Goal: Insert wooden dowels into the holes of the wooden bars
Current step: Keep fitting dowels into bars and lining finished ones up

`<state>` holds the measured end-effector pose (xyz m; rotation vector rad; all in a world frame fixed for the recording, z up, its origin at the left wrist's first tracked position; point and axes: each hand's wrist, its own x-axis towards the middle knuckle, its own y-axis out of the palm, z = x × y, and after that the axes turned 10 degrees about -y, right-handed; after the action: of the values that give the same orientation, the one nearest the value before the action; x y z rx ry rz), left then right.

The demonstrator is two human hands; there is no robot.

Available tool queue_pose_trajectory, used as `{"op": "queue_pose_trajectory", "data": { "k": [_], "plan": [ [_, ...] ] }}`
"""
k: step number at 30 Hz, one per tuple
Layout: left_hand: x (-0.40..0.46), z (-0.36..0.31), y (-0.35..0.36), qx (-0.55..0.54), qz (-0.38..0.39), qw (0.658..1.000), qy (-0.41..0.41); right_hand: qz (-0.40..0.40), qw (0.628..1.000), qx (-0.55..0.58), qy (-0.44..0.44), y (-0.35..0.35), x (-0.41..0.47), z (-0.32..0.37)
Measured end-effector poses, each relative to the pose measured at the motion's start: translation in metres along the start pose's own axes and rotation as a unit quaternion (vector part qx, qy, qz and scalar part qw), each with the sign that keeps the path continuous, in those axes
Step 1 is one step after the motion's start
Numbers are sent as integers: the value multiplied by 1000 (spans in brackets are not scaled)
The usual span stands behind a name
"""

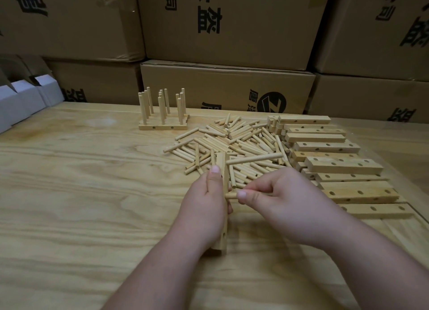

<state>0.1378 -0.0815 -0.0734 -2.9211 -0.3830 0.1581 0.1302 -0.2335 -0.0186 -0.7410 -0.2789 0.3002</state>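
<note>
The left hand is wrapped round a wooden bar held on end, pointing away from the person, its holed face turned right; one dowel already sticks out sideways near the far end. The right hand pinches a second dowel between thumb and curled fingers, its tip just at the bar's side (whether it has entered a hole I cannot tell, the left hand hides that spot). The likeliest trouble is a skewed approach: if the dowel meets the hole off-axis it may jam or slip from the pinch, and a hard push could twist the bar in the left grip. The loose dowel pile lies close beyond the hands, the stacked bars to the right, finished bars farther back; the tabletop to the left offers the freest room.
</note>
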Motion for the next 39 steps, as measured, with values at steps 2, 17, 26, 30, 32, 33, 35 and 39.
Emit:
{"op": "queue_pose_trajectory", "data": {
  "k": [2,17,26,30,32,33,35,39],
  "plan": [
    [0,0,1,-3,-5,1000,4,-3,1000,-5,-1,0,0,0],
    [1,4,1,-41,10,999,3,-11,1000,19,4,0,0,-4],
    [1,-1,-7,-191,15,981,-4,-74,971,224,-32,-12,3,-4],
    [13,-4,-20,-379,-49,923,-49,-63,991,114,-34,4,4,-17],
    [18,-3,-27,-415,-80,906,-33,-16,996,-39,-76,17,2,-23],
    [20,-2,-29,-426,-97,899,-22,13,991,-92,-95,23,1,-24],
    [22,-1,-30,-436,-115,892,-9,53,978,-156,-125,30,0,-24],
    [24,0,-25,-425,-102,899,-24,65,961,-222,-150,34,3,-25]
  ]
}}
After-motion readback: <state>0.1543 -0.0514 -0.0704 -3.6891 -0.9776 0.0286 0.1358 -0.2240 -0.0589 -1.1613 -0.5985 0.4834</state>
